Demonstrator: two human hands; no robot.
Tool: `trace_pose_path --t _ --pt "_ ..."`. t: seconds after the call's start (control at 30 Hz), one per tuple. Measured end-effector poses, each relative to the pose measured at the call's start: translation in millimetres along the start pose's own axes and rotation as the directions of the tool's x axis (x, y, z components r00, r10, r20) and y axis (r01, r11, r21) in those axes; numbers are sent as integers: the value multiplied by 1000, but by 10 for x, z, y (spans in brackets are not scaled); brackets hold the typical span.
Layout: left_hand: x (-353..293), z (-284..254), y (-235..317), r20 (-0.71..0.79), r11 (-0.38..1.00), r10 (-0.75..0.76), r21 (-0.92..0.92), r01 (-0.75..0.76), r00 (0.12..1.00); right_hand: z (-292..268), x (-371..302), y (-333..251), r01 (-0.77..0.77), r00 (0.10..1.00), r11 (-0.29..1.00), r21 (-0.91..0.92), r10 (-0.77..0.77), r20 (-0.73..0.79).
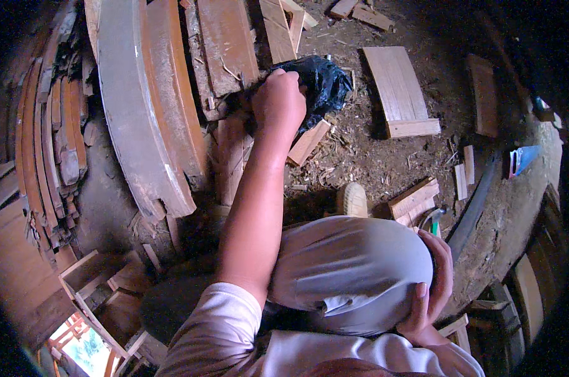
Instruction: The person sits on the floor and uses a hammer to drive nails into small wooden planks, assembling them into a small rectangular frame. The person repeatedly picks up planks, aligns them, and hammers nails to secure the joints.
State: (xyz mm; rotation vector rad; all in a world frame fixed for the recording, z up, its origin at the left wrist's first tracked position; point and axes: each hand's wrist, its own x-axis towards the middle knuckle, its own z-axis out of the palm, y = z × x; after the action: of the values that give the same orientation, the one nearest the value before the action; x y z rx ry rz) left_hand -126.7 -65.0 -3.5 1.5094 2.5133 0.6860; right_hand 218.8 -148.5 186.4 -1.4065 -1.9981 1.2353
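My left hand (279,103) reaches out ahead with its fingers closed at the near-left side of a black plastic bag (325,78), gripping its crumpled edge. The fingertips are mostly hidden from me. The bag lies on the ground among wood chips, and a short wood block (309,143) sits just on the near side of it. At the right, my right hand (432,289) rests on my bent knee (360,270) in light grey trousers, thumb apart from the fingers, holding nothing.
Long weathered boards (133,94) fill the left, with stacked planks (58,138) beyond. A flat board (397,88) lies right of the bag. Near my shoe (352,200) are wood pieces (415,198) and a curved metal tool with some green (434,220). A blue object (523,160) lies far right.
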Motion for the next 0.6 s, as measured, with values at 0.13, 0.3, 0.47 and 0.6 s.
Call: trace_pose_path --t 0.13,0.3,0.47,0.6 --pt "6 185 -3 11 988 -102 117 100 995 7 0 -28 -2 1000 1000 -26 2 -5" --pt "-5 32 -130 57 985 -163 68 160 985 64 -56 45 -2 998 1000 24 3 -57" --pt "-21 -367 -153 266 821 -334 -390 418 904 56 -67 76 9 998 1000 13 -8 -67" --pt "-20 -422 -318 271 680 -227 -643 352 935 31 -48 10 19 1000 1000 -7 -19 -14"
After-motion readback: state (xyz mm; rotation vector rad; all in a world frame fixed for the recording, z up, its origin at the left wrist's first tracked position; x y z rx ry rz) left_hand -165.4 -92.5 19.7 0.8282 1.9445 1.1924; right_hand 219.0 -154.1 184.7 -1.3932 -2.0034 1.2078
